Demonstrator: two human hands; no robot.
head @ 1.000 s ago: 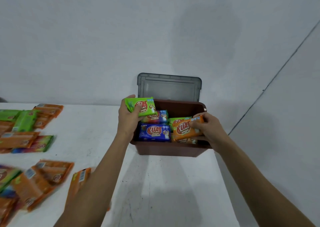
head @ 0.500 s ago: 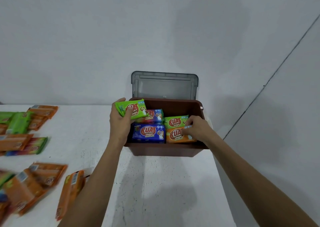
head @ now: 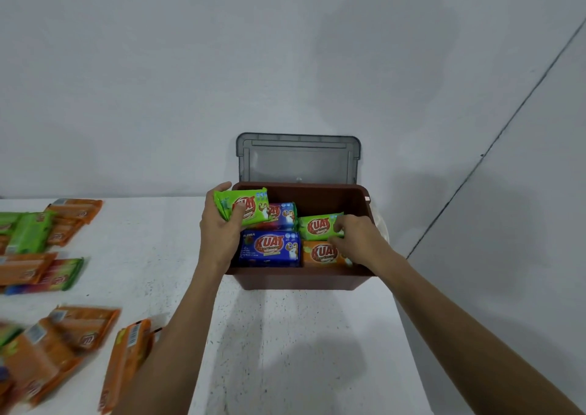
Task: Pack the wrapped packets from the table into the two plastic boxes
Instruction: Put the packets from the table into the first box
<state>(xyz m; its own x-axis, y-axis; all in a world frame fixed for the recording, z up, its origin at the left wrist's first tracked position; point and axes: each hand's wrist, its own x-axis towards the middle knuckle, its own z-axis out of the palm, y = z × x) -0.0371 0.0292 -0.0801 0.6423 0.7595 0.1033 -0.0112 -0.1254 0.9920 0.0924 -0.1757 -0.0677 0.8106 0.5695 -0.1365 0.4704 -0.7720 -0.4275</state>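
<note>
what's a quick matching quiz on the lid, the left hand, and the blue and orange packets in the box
Column one
1 lid
2 blue packet
3 orange packet
4 left hand

Column two
a grips a green packet
b near left of the box
c upright behind the box
d near right of the box

Pairs: 1-c, 2-b, 3-d, 4-a

Packets (head: 269, 249) in box (head: 298, 280), lid (head: 298, 159) behind
</note>
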